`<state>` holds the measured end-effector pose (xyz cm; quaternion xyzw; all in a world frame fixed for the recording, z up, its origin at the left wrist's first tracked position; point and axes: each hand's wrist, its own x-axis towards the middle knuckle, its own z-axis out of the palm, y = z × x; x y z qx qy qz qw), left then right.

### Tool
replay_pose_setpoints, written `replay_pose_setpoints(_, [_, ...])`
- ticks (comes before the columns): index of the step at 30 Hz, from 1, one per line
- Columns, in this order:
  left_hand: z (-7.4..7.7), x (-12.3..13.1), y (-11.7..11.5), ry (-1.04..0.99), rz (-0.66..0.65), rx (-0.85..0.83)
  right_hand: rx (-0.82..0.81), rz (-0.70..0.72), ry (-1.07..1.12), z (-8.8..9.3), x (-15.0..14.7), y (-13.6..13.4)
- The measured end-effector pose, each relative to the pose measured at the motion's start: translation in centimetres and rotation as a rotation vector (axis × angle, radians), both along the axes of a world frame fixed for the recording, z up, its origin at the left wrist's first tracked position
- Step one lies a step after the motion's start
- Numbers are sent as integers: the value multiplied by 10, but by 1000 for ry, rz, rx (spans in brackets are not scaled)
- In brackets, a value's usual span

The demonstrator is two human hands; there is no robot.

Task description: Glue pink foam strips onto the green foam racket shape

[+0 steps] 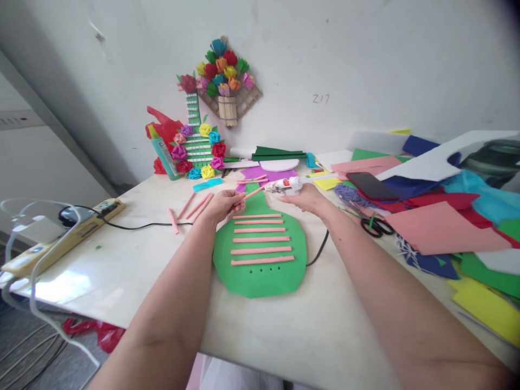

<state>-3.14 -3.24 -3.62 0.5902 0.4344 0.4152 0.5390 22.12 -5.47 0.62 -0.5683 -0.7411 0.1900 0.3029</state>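
A green vase-shaped foam sheet point(260, 276) lies flat on the table, with several pink strips point(262, 239) stuck across it in rows. My left hand point(223, 204) pinches one end of a loose pink strip point(254, 192) held above the sheet's neck. My right hand point(306, 199) grips a white glue gun point(286, 186), its tip pointing left at that strip. The gun's black cord point(319, 250) runs out from under the sheet's right side.
More pink strips point(190, 208) lie left of the sheet. A power strip point(60, 238) and cable sit at the left edge. Scissors point(376, 225), a phone point(371, 186) and heaped coloured foam sheets point(447, 227) fill the right. Paper-flower crafts point(203, 146) lean on the wall.
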Motion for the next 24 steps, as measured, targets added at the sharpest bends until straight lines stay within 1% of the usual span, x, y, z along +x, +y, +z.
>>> replay_pose_setpoints(3, [-1, -1, 1, -11, -15, 6, -11, -10, -22, 0, 1, 1])
replay_pose_setpoints(8, [-2, -2, 1, -16, -8, -8, -107, -55, 19, -2, 6, 5])
replay_pose_setpoints(13, [-2, -3, 0, -50, -15, -17, -100, -74, 72, -2, 9, 7])
replay_pose_setpoints(18, [-1, -2, -1, -52, -24, -21, -128, -16, 126, 2, 2, 2])
replay_pose_setpoints(20, [-1, -1, -1, -49, -31, -20, -143, 13, 122, 1, -2, 1])
replay_pose_setpoints(24, [0, -1, -2, -34, -26, -20, -162, 26, 73, 0, -6, -1])
